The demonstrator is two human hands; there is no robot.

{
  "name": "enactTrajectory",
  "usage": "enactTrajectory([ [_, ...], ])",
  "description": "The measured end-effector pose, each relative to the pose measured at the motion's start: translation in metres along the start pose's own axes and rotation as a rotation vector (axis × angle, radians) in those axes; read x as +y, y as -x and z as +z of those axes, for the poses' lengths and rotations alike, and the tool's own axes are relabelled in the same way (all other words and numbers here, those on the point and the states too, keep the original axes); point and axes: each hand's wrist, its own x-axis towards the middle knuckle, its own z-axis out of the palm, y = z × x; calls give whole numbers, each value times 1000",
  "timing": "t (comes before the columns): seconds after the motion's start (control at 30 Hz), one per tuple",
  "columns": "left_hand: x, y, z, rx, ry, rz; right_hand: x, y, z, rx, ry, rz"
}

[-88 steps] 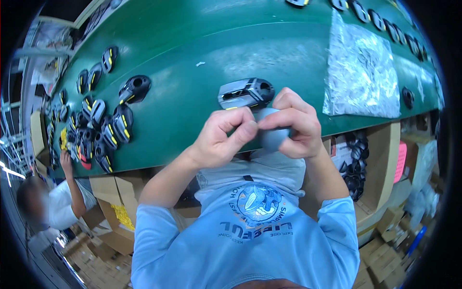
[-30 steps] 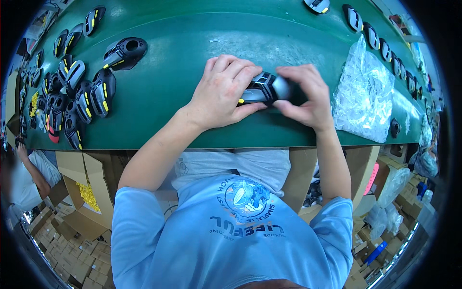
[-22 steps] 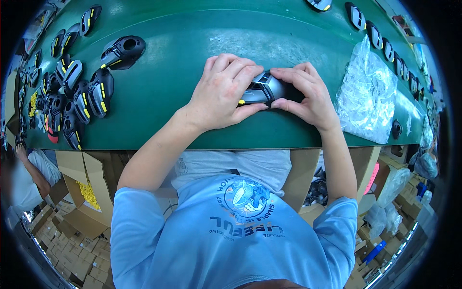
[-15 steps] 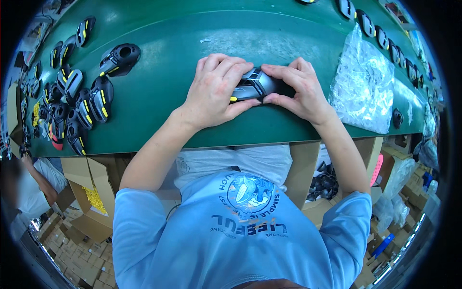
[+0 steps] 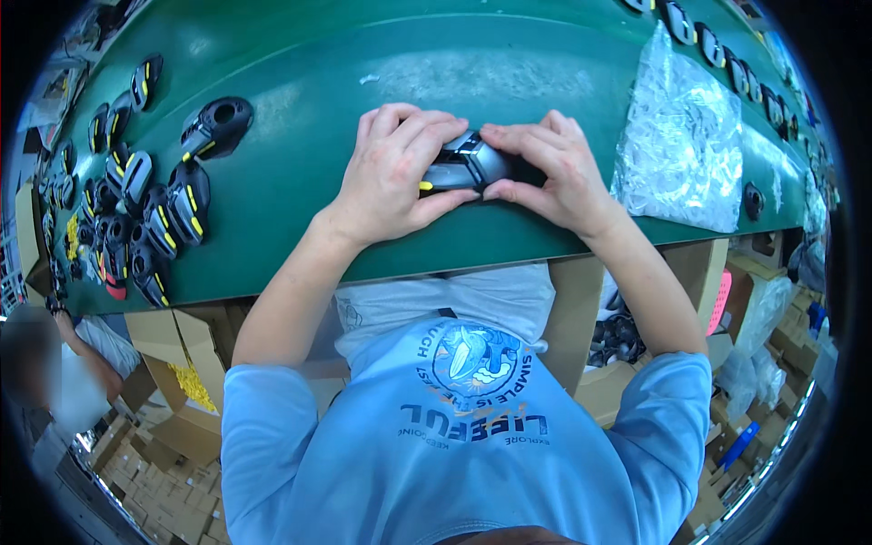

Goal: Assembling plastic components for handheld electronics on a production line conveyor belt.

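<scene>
Between my two hands is a black and grey moulded plastic shell (image 5: pixel 486 165), rounded like a computer mouse, with a yellow strip on its side. My left hand (image 5: pixel 395 168) grips its left end, fingertips on the far edge and thumb along the near edge. At the right end, my right hand (image 5: pixel 552 171) pinches it between fingers and thumb. The shell's two ends are partly covered by my hands. Left of my left hand, a similar shell (image 5: pixel 202 136) with a round hole lies on the green table (image 5: pixel 300 209).
A pile of similar black shells (image 5: pixel 156 213) with yellow strips covers the table's left side. A clear plastic bag (image 5: pixel 683 136) lies to the right. More shells (image 5: pixel 713 45) line the far right. Cardboard boxes (image 5: pixel 574 313) stand below the front edge; another person (image 5: pixel 91 354) is at the left.
The view has shifted slightly. My hands keep their hold at both ends of the shell, with little visible change in their grip.
</scene>
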Motion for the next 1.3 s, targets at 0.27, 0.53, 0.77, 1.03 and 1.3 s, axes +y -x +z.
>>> enactTrajectory([
  [0.27, 13, -16, -10, 113, 43, 77, -8, 15, 9, 52, 86, 79],
  [0.53, 97, -93, -32, 166, 1223, 9, 1, 18, 10, 95, 100, 97],
  [0.77, 67, -83, -34, 201, 1434, -144, -5, 16, 13, 92, 84, 128],
  [1.03, 15, -16, -2, -173, -173, 166, -10, 24, 15, 63, 37, 188],
  [1.3, -3, -20, -3, -136, -91, 173, -12, 18, 15, 148, 55, 161],
])
